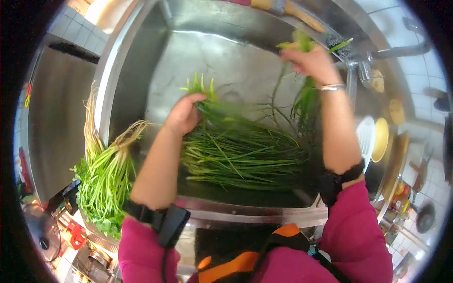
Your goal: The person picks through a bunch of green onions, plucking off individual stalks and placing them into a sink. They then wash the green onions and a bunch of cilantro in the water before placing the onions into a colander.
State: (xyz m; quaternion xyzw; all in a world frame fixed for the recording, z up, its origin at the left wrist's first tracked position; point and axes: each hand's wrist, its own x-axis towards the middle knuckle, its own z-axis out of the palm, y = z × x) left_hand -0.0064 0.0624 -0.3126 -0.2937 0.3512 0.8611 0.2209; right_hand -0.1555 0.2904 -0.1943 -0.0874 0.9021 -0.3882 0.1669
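Note:
Long green stalks (240, 158) lie in a heap along the near side of the metal sink (198, 47). My left hand (185, 113) is closed around a bunch of these stalks at the heap's upper left, their cut ends sticking up above the fingers. Over the sink's back right part, my right hand (309, 61) grips some greens (304, 41), which show above and below the fist. More dark green leaves (306, 106) hang or lie beneath it, beside the right wall. The stalks between the hands are blurred.
Leafy greens with roots (106, 181) rest over the sink's left edge. A faucet (396, 51) reaches in from the right. A wooden handle (302, 18) lies on the back rim. White (365, 137) and yellow (380, 139) dishes stand at the right.

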